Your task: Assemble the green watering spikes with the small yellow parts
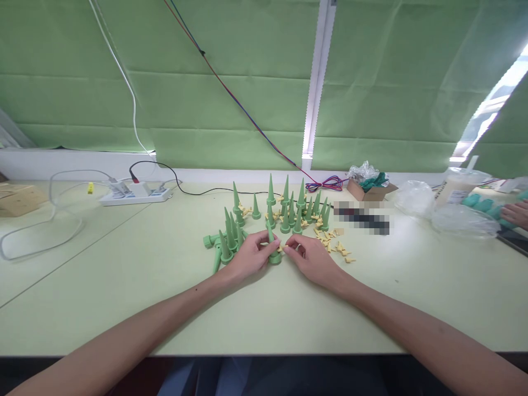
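Note:
My left hand is closed around a green plastic cone spike that stands upright on the table. Close on its right side, my right hand pinches a small yellow plastic piece against the lower part of the cone. Whether that piece is fixed to the cone cannot be made out. Behind the hands stands a cluster of green cones, some with yellow pieces at their bases. More cones are left of my left hand, a few lying on their sides. Loose yellow pieces are scattered beyond my right hand.
A white power strip with plugs and cables lies at the left. At the back right are a small cardboard box, a plastic drink cup and clear bags. Another person's hand shows at the right edge near teal objects.

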`<action>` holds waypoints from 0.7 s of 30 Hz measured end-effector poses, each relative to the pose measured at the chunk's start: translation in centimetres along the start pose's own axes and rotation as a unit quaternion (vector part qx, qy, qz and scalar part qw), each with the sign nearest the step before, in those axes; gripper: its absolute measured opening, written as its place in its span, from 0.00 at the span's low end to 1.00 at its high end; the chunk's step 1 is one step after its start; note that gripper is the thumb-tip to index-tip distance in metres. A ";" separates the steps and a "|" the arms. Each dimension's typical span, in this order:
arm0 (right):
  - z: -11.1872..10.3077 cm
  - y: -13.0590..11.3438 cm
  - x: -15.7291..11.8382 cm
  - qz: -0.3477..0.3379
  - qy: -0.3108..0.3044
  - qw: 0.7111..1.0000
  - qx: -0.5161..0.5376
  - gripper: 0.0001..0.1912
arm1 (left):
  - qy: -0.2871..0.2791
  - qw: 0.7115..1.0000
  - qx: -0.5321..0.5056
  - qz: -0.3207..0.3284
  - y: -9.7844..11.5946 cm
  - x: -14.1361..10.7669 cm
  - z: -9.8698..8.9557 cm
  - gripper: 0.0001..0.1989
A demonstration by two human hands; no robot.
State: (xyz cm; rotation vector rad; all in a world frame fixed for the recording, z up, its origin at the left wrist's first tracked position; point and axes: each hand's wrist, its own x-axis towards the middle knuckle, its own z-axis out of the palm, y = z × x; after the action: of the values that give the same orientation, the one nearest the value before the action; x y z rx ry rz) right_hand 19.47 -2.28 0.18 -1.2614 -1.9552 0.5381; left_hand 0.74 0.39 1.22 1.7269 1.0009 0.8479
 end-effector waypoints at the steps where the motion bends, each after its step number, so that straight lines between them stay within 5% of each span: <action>1: 0.0 0.0 0.0 -0.001 0.000 1.000 0.001 0.08 | 0.000 1.000 -0.002 0.001 0.0 0.0 0.0 0.18; 17: 0.4 0.4 0.1 0.002 0.012 0.999 -0.045 0.22 | -0.006 1.000 0.010 0.007 0.1 0.0 0.1 0.19; 21: 0.2 0.0 0.1 0.012 0.018 1.000 -0.022 0.18 | 0.007 1.000 0.014 0.005 0.1 0.0 0.1 0.19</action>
State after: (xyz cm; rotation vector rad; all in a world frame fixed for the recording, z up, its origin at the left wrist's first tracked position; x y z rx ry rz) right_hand 19.32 -2.15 0.11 -1.3147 -1.9329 0.4832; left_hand 0.88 0.28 1.30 1.7536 1.0190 0.8577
